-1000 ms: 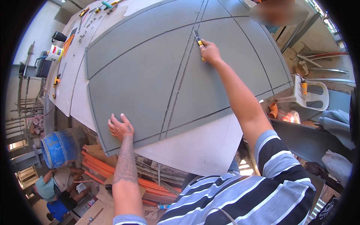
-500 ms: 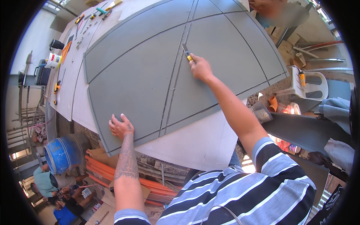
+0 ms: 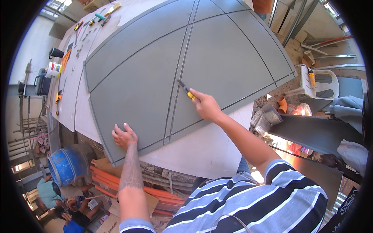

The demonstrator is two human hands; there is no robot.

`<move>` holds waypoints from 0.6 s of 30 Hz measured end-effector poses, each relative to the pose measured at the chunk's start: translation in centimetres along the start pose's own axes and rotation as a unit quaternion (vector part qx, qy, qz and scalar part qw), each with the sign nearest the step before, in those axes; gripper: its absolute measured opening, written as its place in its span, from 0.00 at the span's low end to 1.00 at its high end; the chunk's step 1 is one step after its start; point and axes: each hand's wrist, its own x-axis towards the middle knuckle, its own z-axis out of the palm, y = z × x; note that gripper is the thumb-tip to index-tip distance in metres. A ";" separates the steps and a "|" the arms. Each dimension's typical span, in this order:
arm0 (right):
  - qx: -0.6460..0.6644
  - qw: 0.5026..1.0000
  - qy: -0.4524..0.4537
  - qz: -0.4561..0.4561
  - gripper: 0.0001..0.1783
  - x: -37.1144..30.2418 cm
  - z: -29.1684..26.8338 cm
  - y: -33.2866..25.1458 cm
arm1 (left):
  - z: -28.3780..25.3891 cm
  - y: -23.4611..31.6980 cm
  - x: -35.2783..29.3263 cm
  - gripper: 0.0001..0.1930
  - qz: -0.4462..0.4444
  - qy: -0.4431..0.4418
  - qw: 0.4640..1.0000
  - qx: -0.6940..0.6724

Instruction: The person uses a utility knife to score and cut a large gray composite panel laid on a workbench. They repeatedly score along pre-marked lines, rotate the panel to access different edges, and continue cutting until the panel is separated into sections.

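Observation:
A large grey panel with dark grooves across its face lies over a white board. In my right hand is a yellow-and-black utility knife, the fingers closed round its handle. Its dark tip is at one of a pair of close parallel grooves near the panel's middle; whether it touches cannot be made out. My left hand rests on the panel's near left part, fingers spread and holding nothing.
Hand tools, among them a hammer, lie at the far left. A white bucket stands by the left edge. Below are a blue drum, orange pipes and seated people. A white plastic chair is at right.
My right hand has drawn the knife toward me along the paired grooves and slightly left. My left hand stays in place on the panel. The person at the far right has mostly left view.

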 end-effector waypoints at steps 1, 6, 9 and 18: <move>0.016 1.000 0.005 -0.018 0.26 -0.4 -0.2 0.4 | 0.1 -0.1 0.1 0.32 -0.001 0.001 1.000 0.003; 0.072 0.970 0.220 -0.071 0.26 11.2 -5.2 2.2 | -0.1 0.6 0.2 0.32 0.007 -0.012 1.000 -0.006; 0.005 0.965 0.257 -0.060 0.27 20.8 -7.2 1.5 | 0.7 -0.2 0.7 0.33 0.019 -0.004 1.000 0.024; -0.090 0.971 0.222 0.010 0.26 26.6 -6.9 -0.4 | -0.1 -0.1 0.2 0.32 0.006 -0.019 1.000 0.010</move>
